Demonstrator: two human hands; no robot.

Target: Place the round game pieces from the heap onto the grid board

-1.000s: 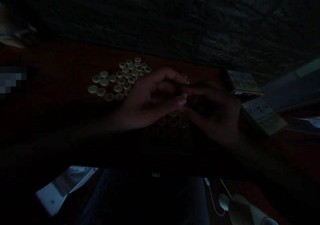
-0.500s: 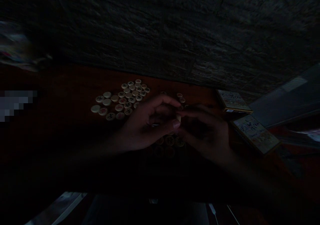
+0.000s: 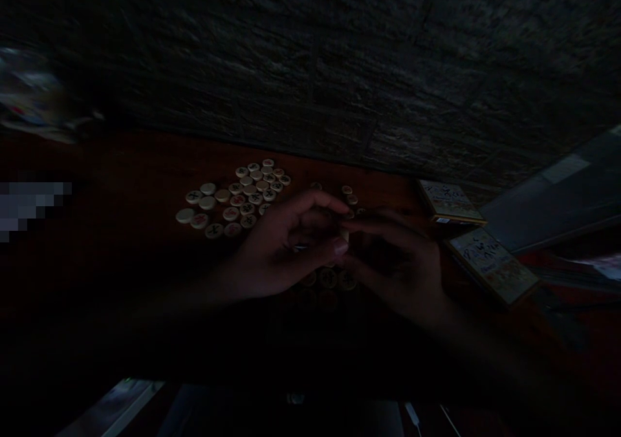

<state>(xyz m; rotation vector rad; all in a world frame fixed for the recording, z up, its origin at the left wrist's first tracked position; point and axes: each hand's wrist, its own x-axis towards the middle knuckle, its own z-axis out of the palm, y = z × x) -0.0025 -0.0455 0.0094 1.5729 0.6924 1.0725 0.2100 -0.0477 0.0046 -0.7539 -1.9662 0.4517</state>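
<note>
The light is very dim. My left hand (image 3: pixel 279 253) is curled, its fingertips and thumb closed on a pale Chinese chess piece (image 3: pixel 345 234) held on edge above the table. From the other side my right hand (image 3: pixel 410 256) pinches at the same piece, its fingertips meeting those of the left. Mostly hidden behind the fingers is the piece's face. Below the hands lie several round Chinese chess pieces (image 3: pixel 328 278) with dark characters. To the left is a loose cluster of pieces (image 3: pixel 248 191), some marked red or black, some blank side up.
Two flat printed boxes, one farther back (image 3: pixel 451 202) and one nearer (image 3: pixel 493 264), lie at the right of the reddish wooden table (image 3: pixel 150 185). A few more pieces (image 3: pixel 352 200) sit beyond my hands. Behind the table rises a dark stone-like wall (image 3: pixel 291 68).
The view has shifted slightly, so the table and pieces appear a little lower. Both hands keep nearly the same pose around the piece.
</note>
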